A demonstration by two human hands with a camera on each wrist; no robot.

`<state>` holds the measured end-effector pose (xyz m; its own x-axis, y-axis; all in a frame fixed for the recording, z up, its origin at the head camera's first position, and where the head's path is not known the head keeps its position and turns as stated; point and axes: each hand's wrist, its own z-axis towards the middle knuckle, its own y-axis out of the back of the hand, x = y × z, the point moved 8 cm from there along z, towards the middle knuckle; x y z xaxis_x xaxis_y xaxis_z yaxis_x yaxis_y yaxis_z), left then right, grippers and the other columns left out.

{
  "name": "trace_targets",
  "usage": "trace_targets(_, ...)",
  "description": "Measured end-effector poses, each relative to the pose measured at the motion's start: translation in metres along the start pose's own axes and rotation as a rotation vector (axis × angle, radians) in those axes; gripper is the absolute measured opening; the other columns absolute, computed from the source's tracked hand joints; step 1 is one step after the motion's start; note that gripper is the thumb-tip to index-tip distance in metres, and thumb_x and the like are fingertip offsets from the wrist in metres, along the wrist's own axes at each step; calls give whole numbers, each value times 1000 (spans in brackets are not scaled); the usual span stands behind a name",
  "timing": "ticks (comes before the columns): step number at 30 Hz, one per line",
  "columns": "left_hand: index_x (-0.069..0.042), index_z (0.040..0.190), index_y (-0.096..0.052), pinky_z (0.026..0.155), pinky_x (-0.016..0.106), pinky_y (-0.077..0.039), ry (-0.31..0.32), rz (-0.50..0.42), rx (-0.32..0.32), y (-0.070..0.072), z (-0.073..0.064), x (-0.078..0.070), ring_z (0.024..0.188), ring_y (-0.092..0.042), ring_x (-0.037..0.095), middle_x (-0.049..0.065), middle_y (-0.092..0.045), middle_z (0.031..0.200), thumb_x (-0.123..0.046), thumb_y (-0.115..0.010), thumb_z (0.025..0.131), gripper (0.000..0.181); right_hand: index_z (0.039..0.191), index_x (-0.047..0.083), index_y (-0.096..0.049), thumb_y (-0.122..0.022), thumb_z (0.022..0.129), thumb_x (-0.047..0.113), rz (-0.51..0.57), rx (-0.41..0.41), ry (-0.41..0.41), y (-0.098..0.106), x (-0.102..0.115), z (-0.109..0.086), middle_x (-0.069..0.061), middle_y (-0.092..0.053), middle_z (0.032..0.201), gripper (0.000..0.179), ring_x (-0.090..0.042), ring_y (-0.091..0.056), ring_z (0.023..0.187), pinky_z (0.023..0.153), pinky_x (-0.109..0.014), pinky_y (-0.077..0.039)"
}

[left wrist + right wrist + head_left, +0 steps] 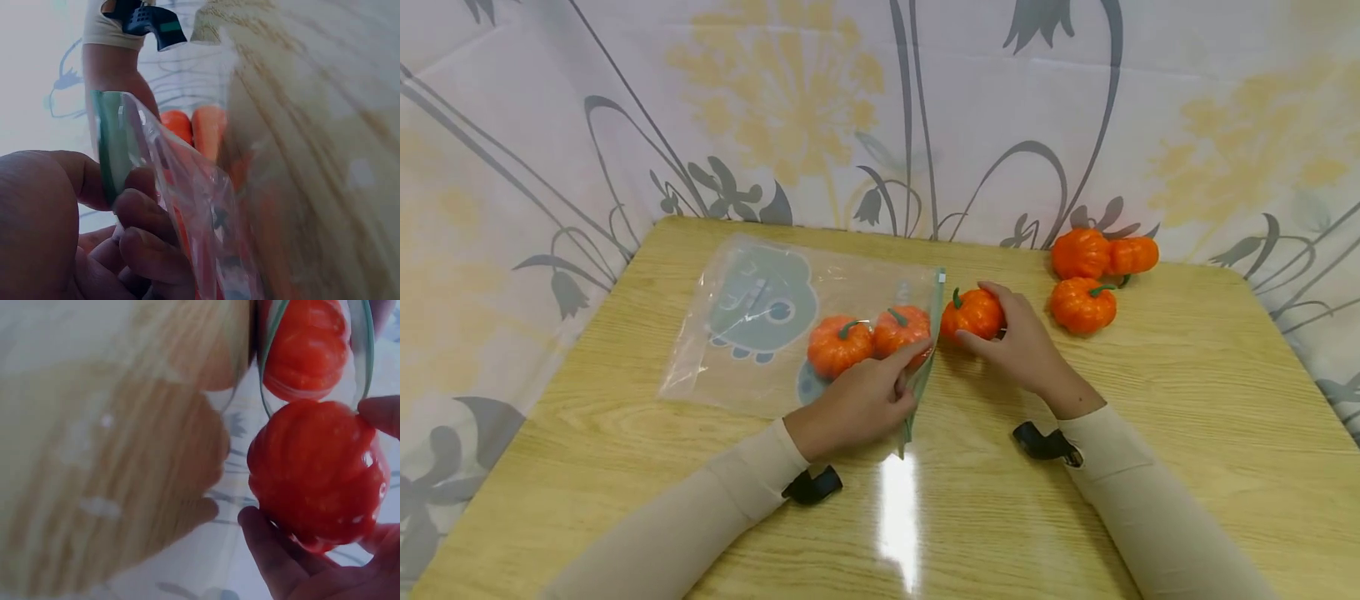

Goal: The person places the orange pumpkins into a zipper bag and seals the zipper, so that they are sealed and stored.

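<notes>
A clear zip bag (850, 279) printed with a green cartoon figure lies flat, its green-edged mouth facing right. Two small orange pumpkins (837, 348) with green stems are inside, close to the mouth. My left hand (853, 407) pinches the upper layer at the green zip strip (112, 147), lifting it from the lower one. In my right hand (1028, 348) is another orange pumpkin (974, 313), gripped between thumb and fingers right at the mouth. The right wrist view shows this pumpkin (319, 475) in front of the parted green rims (367, 353), with one bagged pumpkin behind.
Three more pumpkins (1082, 305) sit grouped at the table's back right, beyond my right hand. The wood-grain table (1195, 433) ends at a flower-patterned cloth (970, 108) hanging behind it. A white slider (942, 277) sits at the far end of the zip.
</notes>
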<state>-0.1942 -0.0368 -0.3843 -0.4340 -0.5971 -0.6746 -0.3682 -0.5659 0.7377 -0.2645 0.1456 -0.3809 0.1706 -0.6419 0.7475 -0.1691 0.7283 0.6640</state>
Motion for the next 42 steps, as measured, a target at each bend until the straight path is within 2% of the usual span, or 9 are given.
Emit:
trace_targets(7,-18,156,-34,48,20,-29,17,-11,6,0,0,0,48,-37,4,-9,-45,62,-13,-57,93,67,149,6,-31,-74,89,36,83,55,-24,-5,-5,-6,-18,-39,149,80,-36,-52,126,101,-53,-50)
trace_targets(11,-17,155,-36,49,19,-31,25,-11,-9,1,-1,-1,49,-39,4,-8,-47,64,-13,-57,93,65,148,9,-31,-74,89,37,62,67,-31,-4,-6,-9,-17,-40,150,78,-34,-56,117,93,-46,-54)
trace_targets(16,-18,155,-37,50,19,-31,32,-37,-37,3,-1,0,50,-39,3,-7,-47,65,-11,-57,94,65,145,10,-34,-76,88,36,31,76,8,-4,-2,-10,-18,-47,145,75,-31,-59,111,88,-41,-55)
trace_targets(23,-20,154,-37,49,20,-32,30,-67,-48,3,-1,2,49,-37,2,-8,-48,67,-11,-56,93,65,143,11,-35,-77,86,33,17,75,32,-5,3,-9,-18,-52,142,75,-27,-58,96,78,-34,-52)
trace_targets(30,-21,154,-38,49,20,-34,35,-83,-47,3,0,2,49,-39,2,-8,-48,66,-12,-54,93,63,142,11,-35,-78,86,29,40,80,36,-7,3,-10,-17,-53,143,73,-25,-58,94,79,-31,-51)
trace_targets(36,-21,154,-38,50,20,-36,13,-105,-51,2,1,1,50,-39,1,-8,-50,66,-10,-52,93,63,140,8,-34,-77,87,23,109,96,56,-9,5,-12,-18,-55,140,70,-25,-58,94,80,-29,-51)
trace_targets(42,-18,153,-40,50,20,-36,-4,-122,-58,1,3,-1,51,-40,1,-8,-51,66,-9,-51,94,60,141,10,-34,-79,85,23,119,99,53,-10,4,-12,-15,-49,143,73,-25,-60,97,82,-32,-54)
